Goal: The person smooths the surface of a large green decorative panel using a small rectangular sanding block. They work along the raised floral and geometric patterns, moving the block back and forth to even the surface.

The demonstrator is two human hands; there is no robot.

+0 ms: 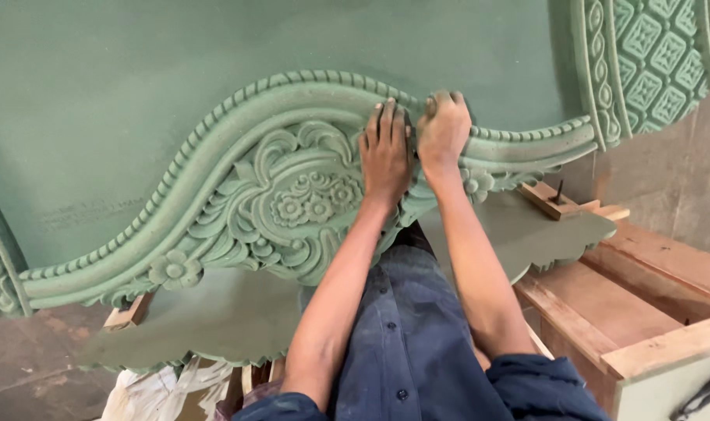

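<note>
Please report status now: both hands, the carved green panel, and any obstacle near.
Left hand flat on carved green panel. Right hand curled on beaded moulding; grip contents cannot tell. Wooden frame at right, apart.

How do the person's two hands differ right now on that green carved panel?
The left hand lies flat with fingers stretched out over the floral carving; the right hand is curled, fingers bent onto the beaded moulding. The left hand sits lower, the right higher. Both press on the green panel, side by side.
</note>
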